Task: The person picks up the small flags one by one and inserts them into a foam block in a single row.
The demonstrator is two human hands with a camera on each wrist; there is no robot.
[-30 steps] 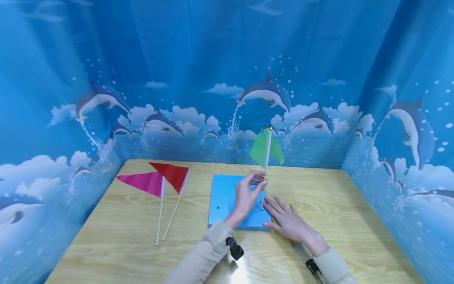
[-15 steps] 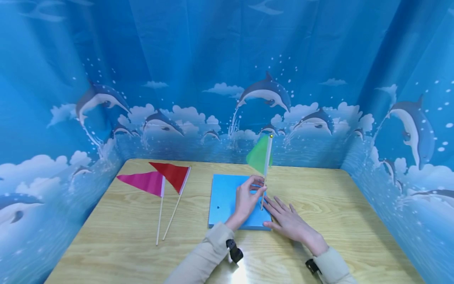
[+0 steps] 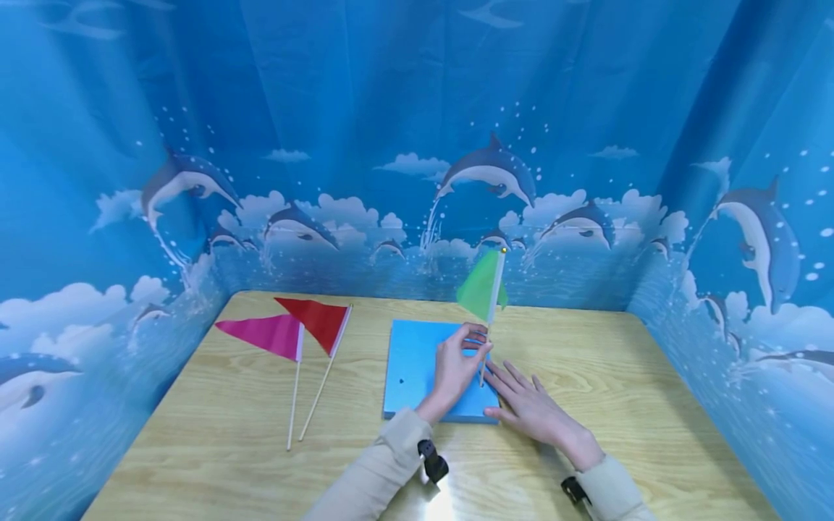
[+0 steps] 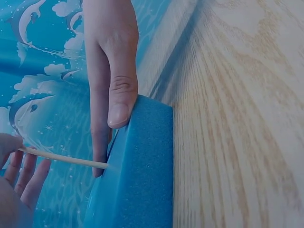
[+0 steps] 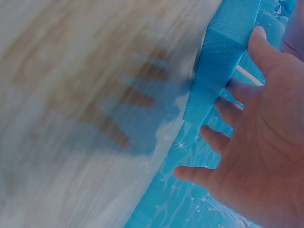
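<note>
My left hand [image 3: 452, 369] pinches the thin wooden stick of a green flag [image 3: 478, 286] between thumb and fingers. The flag stands nearly upright, its top tilted slightly right. In the left wrist view the stick's [image 4: 71, 159] lower end meets the top of a blue foam block [image 4: 145, 166]. My right hand [image 3: 537, 412] lies with straight, spread fingers along the block's right side, its thumb at the near right corner. In the right wrist view, the fingertips of that hand [image 5: 256, 156] are at the block's edge [image 5: 223, 52].
Left of the block, a red flag [image 3: 319, 323] and a pink flag [image 3: 270, 336] on thin sticks lie partly overlapping on the wooden table [image 3: 215, 449]. A small dark hole [image 3: 401, 380] shows in the block's left part. A blue dolphin-print curtain [image 3: 365, 108] surrounds the table.
The green flag and my left hand have come down a little, and the flag's top has shifted slightly right. My right hand keeps its place on the block.
</note>
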